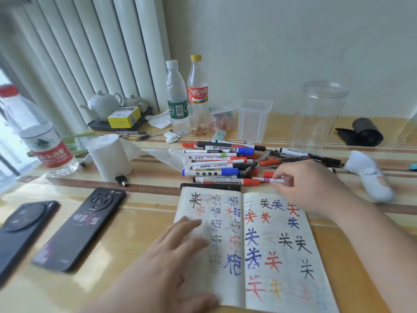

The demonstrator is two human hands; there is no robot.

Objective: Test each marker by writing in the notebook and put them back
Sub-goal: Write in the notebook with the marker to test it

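In the head view, the right hand [309,186] has its grip grasping a thin marker [267,179], pinched between thumb and fingertips at its white end. The marker has a pink band and lies about level at the near edge of the marker pile [221,163], just beyond the notebook [270,245]. The left hand [171,251] holds nothing: its grip is released, with fingers straight and spread flat on the left page. The notebook lies spread on the bench [140,222], both pages filled with characters in black, blue, red and orange. The thin marker's right end is hidden inside the fingers, and I cannot tell whether it is capped. The left hand is blurred and covers part of the left page. Behind the pile stand a square tub [253,119], a clear jar [320,114] and two bottles [187,98]. A tissue roll [110,157] sits to the left, two phones [83,227] lie backs up near the left edge, and a white device [370,177] lies just right of the right hand.
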